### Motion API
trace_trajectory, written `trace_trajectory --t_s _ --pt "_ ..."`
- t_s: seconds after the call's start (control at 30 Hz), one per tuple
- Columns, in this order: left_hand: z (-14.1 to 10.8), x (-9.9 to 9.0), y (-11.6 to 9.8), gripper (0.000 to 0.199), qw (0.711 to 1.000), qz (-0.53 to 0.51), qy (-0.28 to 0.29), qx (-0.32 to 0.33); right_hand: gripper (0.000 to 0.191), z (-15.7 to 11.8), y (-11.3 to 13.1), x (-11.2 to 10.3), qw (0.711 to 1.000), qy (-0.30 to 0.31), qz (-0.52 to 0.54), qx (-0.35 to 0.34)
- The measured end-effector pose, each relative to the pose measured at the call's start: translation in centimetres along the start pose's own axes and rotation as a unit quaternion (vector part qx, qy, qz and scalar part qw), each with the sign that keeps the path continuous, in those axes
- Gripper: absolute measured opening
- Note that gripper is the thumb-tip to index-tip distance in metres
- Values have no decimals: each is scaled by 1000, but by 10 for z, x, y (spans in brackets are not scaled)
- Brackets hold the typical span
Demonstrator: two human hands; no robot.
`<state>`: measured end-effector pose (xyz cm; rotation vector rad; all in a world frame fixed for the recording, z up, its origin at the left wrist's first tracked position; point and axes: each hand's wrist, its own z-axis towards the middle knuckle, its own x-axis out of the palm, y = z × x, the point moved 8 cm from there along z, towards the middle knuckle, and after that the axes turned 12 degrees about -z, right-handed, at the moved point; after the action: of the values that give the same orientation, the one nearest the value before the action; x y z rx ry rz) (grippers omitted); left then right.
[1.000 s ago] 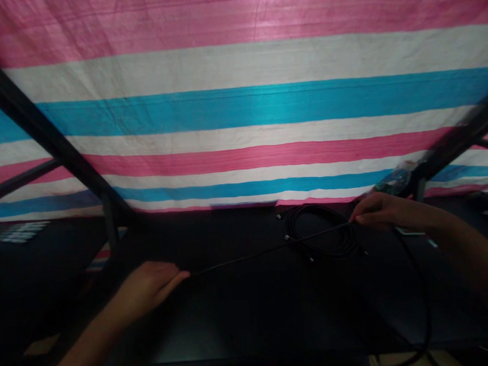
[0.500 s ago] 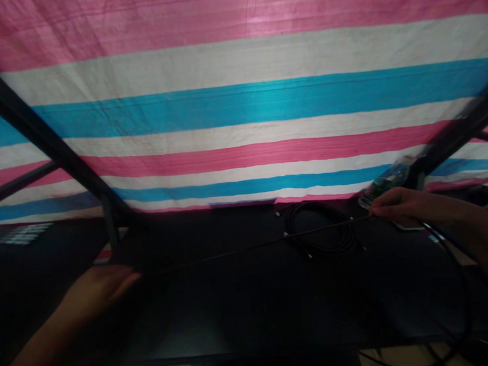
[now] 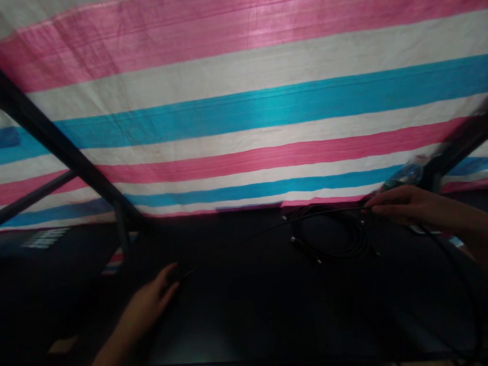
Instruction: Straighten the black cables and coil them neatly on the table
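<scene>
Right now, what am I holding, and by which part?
Your right hand pinches a black cable partway along its length. Whether your left hand holds anything is too dark to tell.

right hand (image 3: 410, 205) pinches black cable (image 3: 278, 225) — dark coil (image 3: 339, 254) nearby.

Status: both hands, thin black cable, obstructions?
Right hand pinches thin black cable. Left hand parted, hold unclear. Held cable overlaps coiled black cable in view; contact unclear.

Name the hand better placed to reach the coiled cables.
Right, most likely: the right hand appears much nearer the coiled cables, though its fingertips pinch a loose cable. The left hand is farther away.
</scene>
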<state>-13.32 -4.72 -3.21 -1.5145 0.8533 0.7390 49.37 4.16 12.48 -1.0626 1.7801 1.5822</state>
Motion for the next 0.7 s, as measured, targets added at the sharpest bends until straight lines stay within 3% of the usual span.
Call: trace_trajectory --t_s 0.13,0.33,0.43,0.53,0.63,0.7 --pt "2 7 -6 44 997 53 -47 27 56 2 6 21 996 80 35 -2" --pt "-3 -16 -12 46 980 161 -114 26 56 0 8 33 994 83 65 -22" --pt "-1 -17 -28 47 977 160 -144 4 50 -4 23 43 994 64 79 -41" --pt "6 2 -74 43 986 26 -161 28 50 -4 53 58 993 50 81 -71" --pt "13 24 -151 44 973 -155 -141 97 46 -3 99 75 988 28 70 -137" --pt "15 27 -208 49 954 -224 -116 163 41 -6 129 88 979 31 68 -188"
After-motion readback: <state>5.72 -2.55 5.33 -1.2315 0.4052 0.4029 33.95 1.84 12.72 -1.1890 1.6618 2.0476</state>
